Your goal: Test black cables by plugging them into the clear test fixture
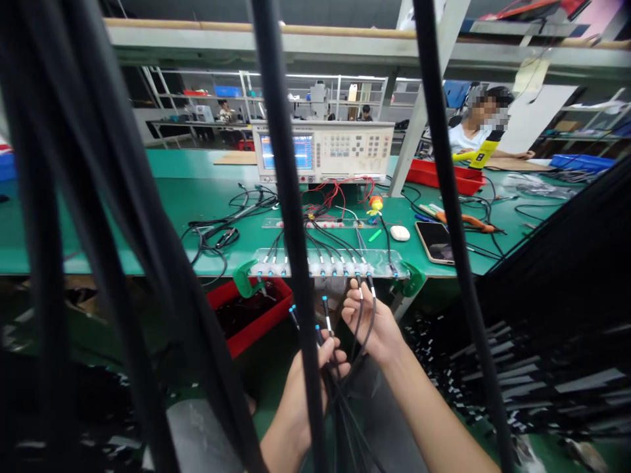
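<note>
My left hand (315,368) is closed round several black cables (340,407), whose blue-tipped connectors (325,309) stick up above the fingers. To its right, my right hand (369,318) holds a black cable (373,309) with a white label, just below the connector strip (335,266). Two cables there reach up to the right part of the strip. The clear strip lies along the bench's front edge between two green clamps (246,279), with a row of blue-tipped sockets and thin wires running back from it. A hanging black cable partly hides my left hand.
A tester with a screen (325,154) stands behind the strip. On the green bench (162,223) lie loose cables (211,236), a phone (434,242), orange-handled pliers (468,222) and a white case (399,233). Thick cables hang close in front. A person (468,135) sits across the bench.
</note>
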### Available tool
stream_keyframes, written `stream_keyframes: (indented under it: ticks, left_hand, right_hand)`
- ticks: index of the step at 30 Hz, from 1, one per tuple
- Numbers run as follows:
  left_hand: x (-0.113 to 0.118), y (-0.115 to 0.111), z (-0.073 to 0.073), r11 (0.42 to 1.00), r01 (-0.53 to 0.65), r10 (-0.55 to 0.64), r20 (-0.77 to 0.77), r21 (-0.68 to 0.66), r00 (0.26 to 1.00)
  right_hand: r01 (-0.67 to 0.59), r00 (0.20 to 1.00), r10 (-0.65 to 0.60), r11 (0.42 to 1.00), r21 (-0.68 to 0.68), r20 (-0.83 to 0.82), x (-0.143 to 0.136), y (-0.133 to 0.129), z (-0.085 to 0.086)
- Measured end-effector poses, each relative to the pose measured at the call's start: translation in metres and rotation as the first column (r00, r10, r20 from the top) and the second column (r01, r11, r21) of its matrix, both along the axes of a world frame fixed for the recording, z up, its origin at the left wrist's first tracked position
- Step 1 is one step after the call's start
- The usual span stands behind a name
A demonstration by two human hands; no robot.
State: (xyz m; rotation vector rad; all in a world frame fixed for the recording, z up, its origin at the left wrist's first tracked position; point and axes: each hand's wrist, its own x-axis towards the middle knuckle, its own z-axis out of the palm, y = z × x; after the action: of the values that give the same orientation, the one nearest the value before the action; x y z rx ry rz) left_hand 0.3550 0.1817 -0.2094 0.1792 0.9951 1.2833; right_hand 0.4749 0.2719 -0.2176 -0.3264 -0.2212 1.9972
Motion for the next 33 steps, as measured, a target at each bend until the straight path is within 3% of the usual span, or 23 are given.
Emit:
stream_keyframes:
  ticks: [3,8,11,14,17,20,26,30,33]
  left_hand:
    - [-0.001,0.000,0.001,1.000,0.003,-0.003,-0.009,0.002,1.000]
    - [0.001,0.000,0.001,0.998,0.049,-0.047,-0.035,0.044,0.998]
    - [0.003,0.001,0.001,0.997,0.058,-0.056,-0.034,0.055,0.998]
    - [0.002,0.002,0.001,0.996,0.049,-0.047,-0.023,0.069,0.999]
    - [-0.003,0.004,-0.001,0.997,-0.021,0.017,0.040,0.079,0.999]
    - [-0.008,0.004,-0.004,0.995,-0.090,0.086,0.100,0.038,0.991]
    - [-0.009,0.001,-0.007,0.992,-0.092,0.086,0.073,0.090,0.994]
    - [-0.007,0.000,-0.007,0.996,-0.059,0.060,-0.007,0.071,0.998]
    - [-0.007,0.001,-0.008,0.998,-0.040,0.042,-0.049,0.051,0.998]
  right_hand:
    - [-0.005,0.984,0.002,1.000,0.014,0.176,-0.004,-0.006,-0.006]
    - [-0.161,0.827,0.037,0.971,0.174,0.561,-0.011,-0.021,-0.009]
    - [-0.198,0.764,-0.007,0.949,0.244,0.645,-0.012,-0.024,-0.005]
    - [-0.114,0.740,-0.100,0.956,0.271,0.665,-0.012,-0.019,-0.005]
    - [0.037,0.736,-0.208,0.963,0.269,0.644,-0.012,-0.013,-0.007]
    - [0.094,0.763,-0.236,0.962,0.258,0.602,-0.014,-0.009,-0.006]
    - [0.042,0.893,-0.089,0.992,0.117,0.440,-0.014,-0.008,0.001]
    - [-0.036,0.984,0.031,0.999,0.024,0.177,-0.014,-0.005,0.003]
    - [-0.090,0.995,0.090,0.996,0.016,0.030,-0.015,-0.001,0.002]
